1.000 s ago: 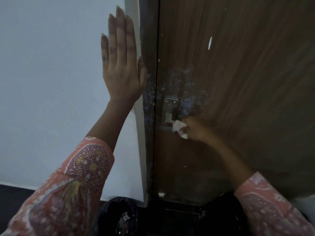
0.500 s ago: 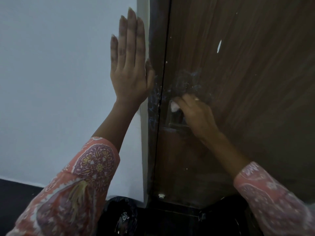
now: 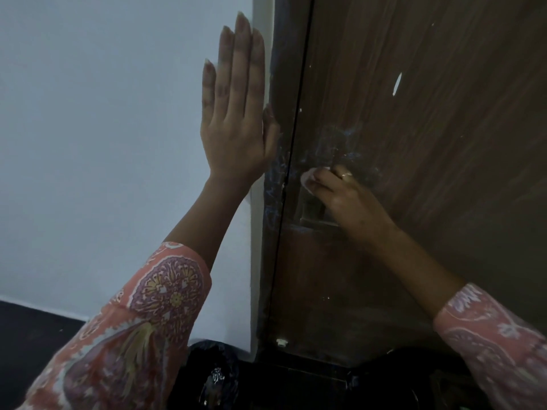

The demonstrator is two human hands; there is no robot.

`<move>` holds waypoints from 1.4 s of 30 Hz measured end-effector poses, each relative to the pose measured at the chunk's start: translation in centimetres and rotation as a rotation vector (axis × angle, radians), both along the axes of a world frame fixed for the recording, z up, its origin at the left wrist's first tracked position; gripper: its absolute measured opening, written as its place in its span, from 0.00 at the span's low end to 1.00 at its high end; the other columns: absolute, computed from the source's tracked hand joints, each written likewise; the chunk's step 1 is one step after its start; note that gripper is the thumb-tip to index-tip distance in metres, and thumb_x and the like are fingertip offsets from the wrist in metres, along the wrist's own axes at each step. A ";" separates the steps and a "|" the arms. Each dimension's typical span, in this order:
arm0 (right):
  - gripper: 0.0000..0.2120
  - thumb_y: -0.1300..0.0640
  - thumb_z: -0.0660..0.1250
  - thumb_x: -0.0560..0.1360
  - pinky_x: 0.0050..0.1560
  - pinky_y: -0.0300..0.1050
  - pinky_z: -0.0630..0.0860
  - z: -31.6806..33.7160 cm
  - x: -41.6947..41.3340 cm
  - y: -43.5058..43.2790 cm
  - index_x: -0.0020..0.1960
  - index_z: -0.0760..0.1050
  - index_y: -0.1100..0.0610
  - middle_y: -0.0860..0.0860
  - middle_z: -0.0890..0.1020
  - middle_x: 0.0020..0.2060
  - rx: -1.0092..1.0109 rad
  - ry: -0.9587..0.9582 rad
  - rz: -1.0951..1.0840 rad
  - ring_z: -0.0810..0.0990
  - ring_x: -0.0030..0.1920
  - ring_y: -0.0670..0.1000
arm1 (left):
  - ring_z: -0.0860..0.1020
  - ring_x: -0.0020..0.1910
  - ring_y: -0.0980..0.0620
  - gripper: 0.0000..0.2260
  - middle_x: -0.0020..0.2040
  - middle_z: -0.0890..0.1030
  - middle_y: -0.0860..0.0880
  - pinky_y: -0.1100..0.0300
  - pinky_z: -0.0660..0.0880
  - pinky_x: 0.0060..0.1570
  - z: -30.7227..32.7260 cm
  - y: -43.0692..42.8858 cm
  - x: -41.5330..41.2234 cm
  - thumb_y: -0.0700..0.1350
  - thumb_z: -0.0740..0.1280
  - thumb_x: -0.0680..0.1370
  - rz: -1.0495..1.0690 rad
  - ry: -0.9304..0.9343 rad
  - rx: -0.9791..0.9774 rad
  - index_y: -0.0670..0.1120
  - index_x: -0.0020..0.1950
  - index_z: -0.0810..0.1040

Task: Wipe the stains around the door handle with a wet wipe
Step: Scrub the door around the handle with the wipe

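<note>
My right hand [image 3: 343,196] is shut on a white wet wipe [image 3: 307,180] and presses it against the dark wooden door [image 3: 429,143], at the top of the metal handle plate [image 3: 313,211]. That hand hides most of the plate. Pale bluish smears [image 3: 343,143] spread over the wood above the handle and along the door frame [image 3: 276,184] to its left. My left hand [image 3: 236,113] lies flat and open on the white wall [image 3: 103,128], its thumb against the frame's edge.
A white chip [image 3: 397,83] marks the door at upper right. A small white stopper [image 3: 281,342] sits near the door's bottom. Below lie a dark floor [image 3: 29,335] and a shiny black bag [image 3: 213,377].
My right hand has carried the wipe from below the handle plate up to its top edge. The view has shifted slightly. My left hand stays flat on the wall.
</note>
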State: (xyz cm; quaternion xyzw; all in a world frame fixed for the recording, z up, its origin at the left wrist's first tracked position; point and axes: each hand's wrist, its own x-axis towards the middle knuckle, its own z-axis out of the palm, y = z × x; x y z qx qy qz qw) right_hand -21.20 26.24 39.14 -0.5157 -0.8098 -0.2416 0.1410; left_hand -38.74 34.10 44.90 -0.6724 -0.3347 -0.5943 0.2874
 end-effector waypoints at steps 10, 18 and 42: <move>0.13 0.67 0.61 0.71 0.52 0.43 0.68 -1.8 -1.5 0.9 0.56 0.75 0.64 0.58 0.81 0.47 0.168 0.278 -0.188 0.76 0.49 0.59 | 0.63 0.68 0.36 0.26 0.67 0.68 0.33 0.48 0.52 0.71 -0.2 0.3 0.1 0.36 0.64 0.72 0.020 0.001 0.008 0.34 0.69 0.62; 0.15 0.70 0.69 0.69 0.52 0.43 0.70 -2.1 1.2 -0.2 0.55 0.77 0.65 0.59 0.80 0.49 0.168 0.262 -0.105 0.74 0.50 0.57 | 0.63 0.68 0.35 0.25 0.67 0.68 0.33 0.48 0.53 0.71 -0.2 0.4 0.3 0.36 0.64 0.73 0.026 -0.010 0.023 0.35 0.69 0.62; 0.12 0.61 0.60 0.72 0.52 0.46 0.77 -8.7 -7.2 2.1 0.50 0.80 0.60 0.53 0.82 0.45 0.016 -0.736 -0.241 0.80 0.46 0.54 | 0.65 0.66 0.35 0.25 0.66 0.70 0.34 0.49 0.54 0.70 -0.2 0.5 0.1 0.35 0.62 0.72 0.034 -0.003 0.046 0.38 0.68 0.61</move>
